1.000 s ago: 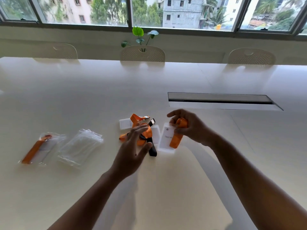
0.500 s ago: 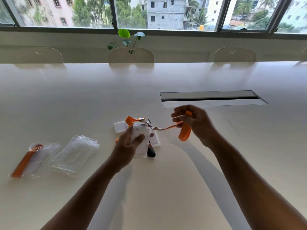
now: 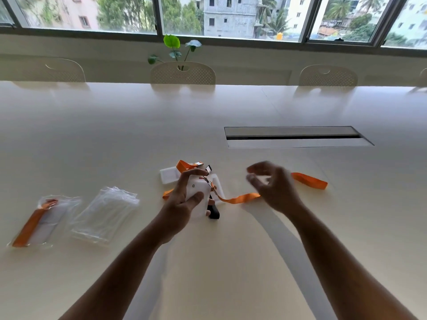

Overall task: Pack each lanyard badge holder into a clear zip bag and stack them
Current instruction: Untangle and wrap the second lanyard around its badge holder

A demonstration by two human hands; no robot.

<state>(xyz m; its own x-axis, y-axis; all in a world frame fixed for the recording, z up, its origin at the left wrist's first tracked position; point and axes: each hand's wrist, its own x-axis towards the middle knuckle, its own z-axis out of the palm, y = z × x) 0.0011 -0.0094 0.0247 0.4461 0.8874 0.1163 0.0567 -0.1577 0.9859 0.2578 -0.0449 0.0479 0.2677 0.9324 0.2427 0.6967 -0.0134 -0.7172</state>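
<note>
Gripping a white badge holder [image 3: 197, 199] between thumb and fingers, the left hand [image 3: 184, 204] holds it just above the table [image 3: 208, 262], over the pile of unpacked holders [image 3: 169, 175]. An orange strap [image 3: 240, 199] is clipped to the top of the held badge and runs right along the table, passing under the right hand [image 3: 272, 188] and ending in a flat loop [image 3: 309, 180] beyond it. The right hand hovers blurred over the strap with its fingers spread and curled, gripping nothing; whether it touches the strap cannot be told. A black strap [image 3: 213, 212] pokes out just below the held badge. Well to the left lies a stack of empty zip bags [image 3: 106, 215], and left of that one packed bag [image 3: 44, 220] with an orange lanyard inside, beside the stack.
</note>
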